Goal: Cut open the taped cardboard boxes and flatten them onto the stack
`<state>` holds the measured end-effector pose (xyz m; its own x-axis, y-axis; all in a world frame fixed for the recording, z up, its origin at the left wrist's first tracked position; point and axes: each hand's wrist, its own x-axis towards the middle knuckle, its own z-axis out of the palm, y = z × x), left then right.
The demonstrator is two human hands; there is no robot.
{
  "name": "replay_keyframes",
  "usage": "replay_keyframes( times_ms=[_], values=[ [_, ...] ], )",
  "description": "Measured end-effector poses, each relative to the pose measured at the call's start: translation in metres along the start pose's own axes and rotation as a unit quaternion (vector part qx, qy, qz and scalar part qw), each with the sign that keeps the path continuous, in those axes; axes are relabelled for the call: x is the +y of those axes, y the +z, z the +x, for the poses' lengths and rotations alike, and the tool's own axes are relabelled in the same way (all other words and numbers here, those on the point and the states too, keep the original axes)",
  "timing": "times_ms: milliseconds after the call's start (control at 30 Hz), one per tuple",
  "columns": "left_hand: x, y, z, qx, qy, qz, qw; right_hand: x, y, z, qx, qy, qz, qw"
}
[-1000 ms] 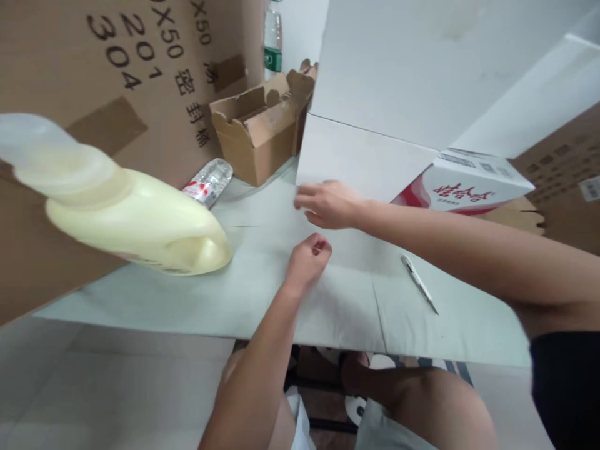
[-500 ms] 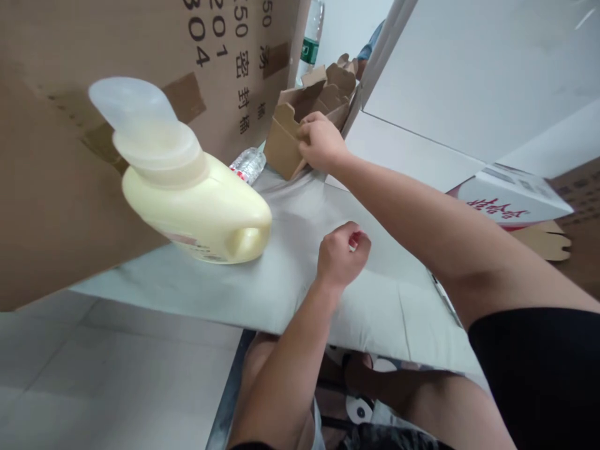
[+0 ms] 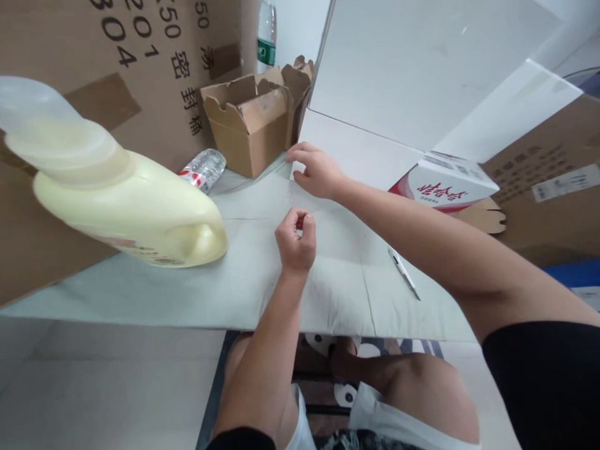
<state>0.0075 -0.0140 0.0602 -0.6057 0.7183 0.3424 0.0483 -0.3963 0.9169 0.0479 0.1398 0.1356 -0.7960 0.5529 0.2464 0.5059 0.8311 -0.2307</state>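
My left hand (image 3: pixel 296 240) is held over the pale cloth-covered table (image 3: pixel 248 262), its fingers curled into a loose fist; whether something small is inside cannot be made out. Farther forward, my right hand (image 3: pixel 316 172) has its fingers apart and holds nothing. It is just right of an open brown cardboard box (image 3: pixel 253 128), not touching it. A clear plastic bottle with a red and white label (image 3: pixel 204 170) lies left of that box. The large pale yellow jug (image 3: pixel 140 212) with a translucent top stands left of my left hand.
A white pen (image 3: pixel 404 274) lies on the right of the table. Behind it is a white and red box (image 3: pixel 443 184). A large printed carton (image 3: pixel 154 81) rises at the left, and a green-labelled bottle (image 3: pixel 266 44) is at the back.
My right hand has let go of the cardboard box, moved away from it and spread its fingers. The view has turned right, showing the pen. My left hand remains curled.
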Motion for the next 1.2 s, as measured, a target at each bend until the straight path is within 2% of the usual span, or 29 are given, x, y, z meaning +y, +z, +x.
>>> replay_keyframes(
  times_ms=[167,267,367,433,533,600,667,767,867,933,1033,1133,1200],
  values=[
    [0.001,0.000,0.001,-0.017,-0.016,0.004,1.000,-0.035,0.012,0.051,-0.041,0.004,0.003,0.999],
    [0.003,-0.008,0.004,-0.029,-0.031,0.011,0.999,-0.053,0.022,0.091,-0.026,0.006,0.005,1.000],
    [0.004,-0.020,0.008,-0.022,-0.035,0.014,0.999,-0.054,0.034,0.128,0.009,0.042,0.000,0.999],
    [0.005,-0.026,0.010,-0.014,-0.040,0.011,0.999,-0.048,0.044,0.142,0.025,0.074,0.003,0.997],
    [0.006,-0.034,0.012,-0.009,-0.037,0.003,0.999,-0.044,0.055,0.144,0.026,0.111,-0.009,0.993],
    [0.005,-0.036,0.012,-0.007,-0.032,-0.003,0.999,-0.047,0.053,0.136,0.018,0.139,-0.052,0.989],
    [0.005,-0.037,0.011,0.000,-0.028,-0.005,1.000,-0.052,0.041,0.127,0.019,0.159,-0.092,0.983],
    [0.002,-0.036,0.009,0.019,-0.014,-0.001,1.000,-0.058,0.013,0.114,0.052,0.156,-0.115,0.980],
    [-0.003,-0.036,0.008,0.068,0.022,0.004,0.997,-0.057,-0.013,0.088,0.093,0.124,-0.127,0.980],
    [-0.004,-0.036,0.008,0.122,0.061,0.010,0.991,-0.053,-0.024,0.054,0.131,0.078,-0.104,0.983],
    [0.003,-0.039,0.005,0.186,0.127,0.018,0.974,-0.044,-0.034,-0.026,0.209,0.011,-0.041,0.977],
    [0.022,-0.044,0.001,0.216,0.199,0.000,0.956,-0.033,-0.041,-0.120,0.279,0.007,-0.013,0.960],
    [0.033,-0.045,0.001,0.247,0.216,-0.049,0.943,-0.025,-0.043,-0.178,0.335,0.031,-0.004,0.942]
  ],
)
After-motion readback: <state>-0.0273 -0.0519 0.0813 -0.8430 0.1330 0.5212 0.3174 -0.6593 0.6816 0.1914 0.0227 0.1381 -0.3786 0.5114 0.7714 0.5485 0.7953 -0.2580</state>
